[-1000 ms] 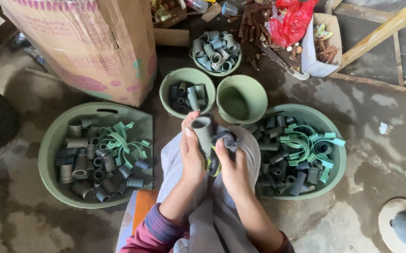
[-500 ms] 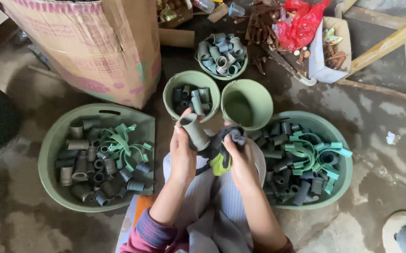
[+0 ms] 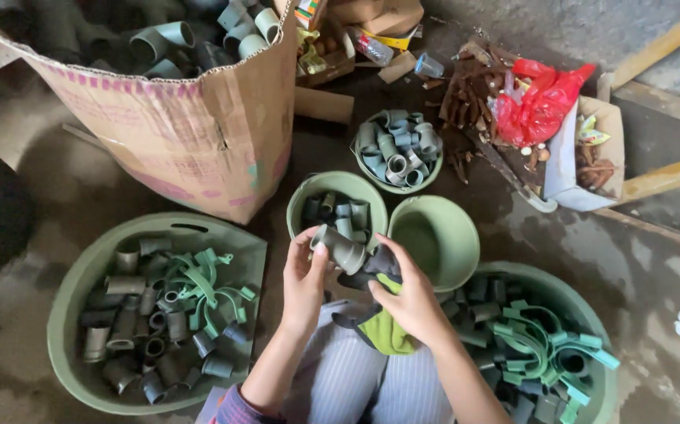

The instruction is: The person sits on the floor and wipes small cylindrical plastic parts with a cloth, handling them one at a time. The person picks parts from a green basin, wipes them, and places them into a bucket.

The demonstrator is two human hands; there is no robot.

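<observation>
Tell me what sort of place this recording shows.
Probably an informal workshop floor for sorting or cleaning plastic pipe fittings: green basins heaped with grey fittings, a cardboard box of more, stained concrete floor.

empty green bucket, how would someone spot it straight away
Start at the big cardboard box at the upper left and go right to the two small green buckets side by side above the hands. The empty green bucket is the right one; its neighbour, the left bucket, holds grey pipe fittings.

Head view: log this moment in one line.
left hand: holds grey pipe fitting | right hand: presses dark cloth on it
</observation>
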